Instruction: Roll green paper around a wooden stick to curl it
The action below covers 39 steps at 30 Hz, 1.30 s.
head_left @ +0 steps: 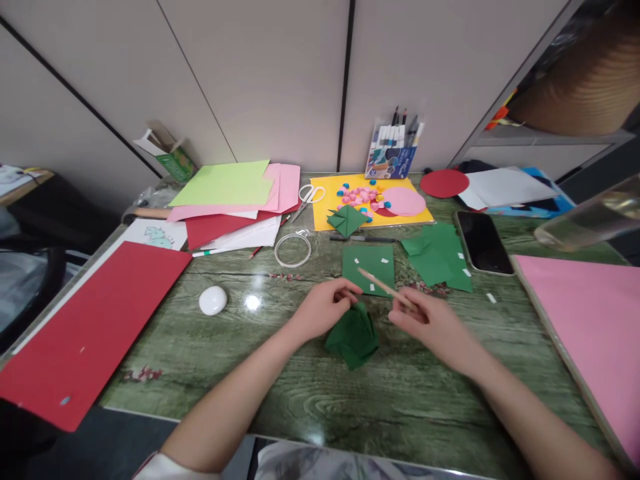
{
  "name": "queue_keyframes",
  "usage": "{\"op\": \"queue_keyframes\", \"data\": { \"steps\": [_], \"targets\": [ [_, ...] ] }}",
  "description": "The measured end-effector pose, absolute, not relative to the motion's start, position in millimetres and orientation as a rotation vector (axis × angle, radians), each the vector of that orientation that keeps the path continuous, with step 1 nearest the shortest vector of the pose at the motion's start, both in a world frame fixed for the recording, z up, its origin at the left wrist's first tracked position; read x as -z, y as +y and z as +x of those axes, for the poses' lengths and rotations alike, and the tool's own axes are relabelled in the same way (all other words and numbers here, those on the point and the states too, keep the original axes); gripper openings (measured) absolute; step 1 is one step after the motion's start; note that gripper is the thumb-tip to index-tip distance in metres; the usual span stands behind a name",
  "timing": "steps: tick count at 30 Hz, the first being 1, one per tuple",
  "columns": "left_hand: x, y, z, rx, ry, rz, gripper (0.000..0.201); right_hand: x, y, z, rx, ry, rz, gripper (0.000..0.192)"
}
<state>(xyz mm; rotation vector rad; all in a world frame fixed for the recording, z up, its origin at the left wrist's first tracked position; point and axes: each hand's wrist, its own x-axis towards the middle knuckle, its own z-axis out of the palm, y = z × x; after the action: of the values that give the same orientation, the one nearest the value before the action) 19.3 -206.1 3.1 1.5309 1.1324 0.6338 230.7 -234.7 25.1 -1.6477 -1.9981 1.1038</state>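
Observation:
My left hand (325, 308) is closed, its fingertips pinching the upper edge of a dark green folded paper piece (354, 339) just above the table. My right hand (433, 323) grips a thin tan stick (383, 283), which points up and left. Beneath the stick lies a flat green paper square (369, 261) with small white tape bits on it. More green sheets (437, 257), also with white bits, are to the right. A folded green paper shape (347, 220) rests on a yellow sheet (325, 193) at the back.
White scissors (311, 195) and a tape roll (293, 251) lie left of centre. A white egg-shaped object (213, 301) and red card (95, 327) are further left. A phone (483, 242), pink sheets (590, 320) and a clear bottle (585, 217) stand or lie at right. A marker box (391, 153) stands behind.

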Motion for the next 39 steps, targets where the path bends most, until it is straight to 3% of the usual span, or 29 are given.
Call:
{"op": "queue_keyframes", "data": {
  "steps": [9,15,18,21,26,31,39],
  "targets": [
    [1,-207,19,-0.608,1.11,1.451,0.023,-22,-241,227,-1.165,-2.105,-1.69,0.028],
    [-7,-205,18,-0.562,1.063,1.422,0.022,-29,-247,225,-1.481,-2.108,-1.557,0.032],
    [-17,-204,14,-0.522,0.922,1.426,0.023,-29,-247,224,-1.437,-2.072,-1.549,0.037],
    [-27,-205,11,-0.429,0.746,1.51,0.031,-29,-241,229,-1.351,-1.945,-1.521,0.042],
    [-29,-218,18,-0.306,0.713,1.681,0.06,-25,-230,240,-1.426,-1.708,-1.404,0.041],
    [-16,-219,24,-0.429,1.012,1.692,0.037,-16,-227,240,-1.581,-1.338,-1.332,0.032],
    [-10,-213,25,-0.683,1.285,1.618,0.016,-15,-229,231,-1.249,-1.638,-1.535,0.028]
  ]
}}
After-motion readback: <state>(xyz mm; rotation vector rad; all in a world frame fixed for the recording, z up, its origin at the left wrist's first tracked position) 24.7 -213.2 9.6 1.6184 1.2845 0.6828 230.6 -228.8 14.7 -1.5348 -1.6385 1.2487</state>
